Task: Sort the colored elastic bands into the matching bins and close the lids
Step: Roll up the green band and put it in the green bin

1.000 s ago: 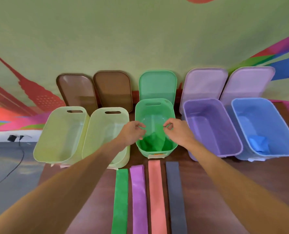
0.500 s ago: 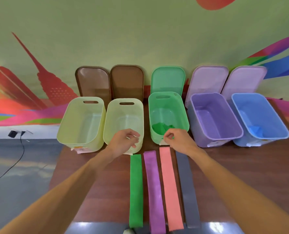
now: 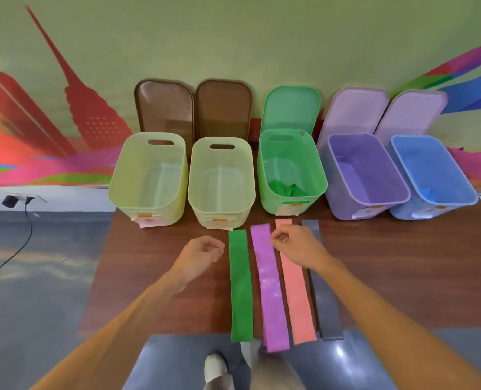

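Observation:
Side by side on the brown table (image 3: 402, 263) lie a green band (image 3: 241, 288), a purple band (image 3: 268, 288), a salmon band (image 3: 297, 294) and a grey band (image 3: 327, 311). My left hand (image 3: 201, 256) hovers just left of the green band, fingers curled and empty. My right hand (image 3: 297, 244) hovers over the far ends of the purple and salmon bands, fingers curled, holding nothing. The green bin (image 3: 316, 167) holds a folded green band (image 3: 285, 188). The blue bin (image 3: 458, 167) holds a blue band (image 3: 427, 192). The purple bin (image 3: 343, 153) looks empty.
Two pale yellow bins (image 3: 126, 175) (image 3: 197, 178) stand at the left of the row. Brown (image 3: 164, 106) (image 3: 223, 108), green (image 3: 291, 106) and lilac (image 3: 356, 111) (image 3: 413, 112) lids lean on the painted wall behind. My shoe (image 3: 215, 367) shows below the table's near edge.
Both hands have pulled back from inside the green bin to the near side of the row, leaving the green band in the bin. The view has shifted back and down.

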The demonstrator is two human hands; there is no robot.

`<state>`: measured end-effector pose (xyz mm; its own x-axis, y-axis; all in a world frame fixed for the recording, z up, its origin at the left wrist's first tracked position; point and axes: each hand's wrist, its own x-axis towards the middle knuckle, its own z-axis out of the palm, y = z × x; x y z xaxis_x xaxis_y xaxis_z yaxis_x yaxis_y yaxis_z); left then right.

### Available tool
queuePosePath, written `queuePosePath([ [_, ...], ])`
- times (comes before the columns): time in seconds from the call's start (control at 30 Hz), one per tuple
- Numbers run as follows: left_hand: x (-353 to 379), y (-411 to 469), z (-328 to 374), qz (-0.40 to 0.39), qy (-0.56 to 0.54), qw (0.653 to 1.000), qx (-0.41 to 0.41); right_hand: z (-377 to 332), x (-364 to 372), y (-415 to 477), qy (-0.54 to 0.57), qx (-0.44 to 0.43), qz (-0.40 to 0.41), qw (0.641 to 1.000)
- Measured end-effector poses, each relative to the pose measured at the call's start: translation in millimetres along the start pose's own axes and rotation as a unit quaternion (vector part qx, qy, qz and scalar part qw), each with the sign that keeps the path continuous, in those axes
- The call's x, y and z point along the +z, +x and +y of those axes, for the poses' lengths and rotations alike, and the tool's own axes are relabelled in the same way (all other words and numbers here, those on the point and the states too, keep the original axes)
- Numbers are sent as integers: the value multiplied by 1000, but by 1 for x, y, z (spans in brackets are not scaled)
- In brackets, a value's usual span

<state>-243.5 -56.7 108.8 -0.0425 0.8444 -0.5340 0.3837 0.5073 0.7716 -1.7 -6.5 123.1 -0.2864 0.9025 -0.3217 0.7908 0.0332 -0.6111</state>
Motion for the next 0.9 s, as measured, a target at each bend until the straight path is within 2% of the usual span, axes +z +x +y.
queuePosePath([
  [0.23,37,47,-15,44,20,998,-46,15,26,34,42,19,-37,998],
  [0.47,78,90,-30,150,145,973,-96,41,27,62,65,46,-47,996],
  [0.77,107,113,-17,289,30,945,-149,67,32,67,97,80,-59,990],
  [0.9,104,116,-19,335,-24,934,-122,64,35,70,106,77,-70,989],
])
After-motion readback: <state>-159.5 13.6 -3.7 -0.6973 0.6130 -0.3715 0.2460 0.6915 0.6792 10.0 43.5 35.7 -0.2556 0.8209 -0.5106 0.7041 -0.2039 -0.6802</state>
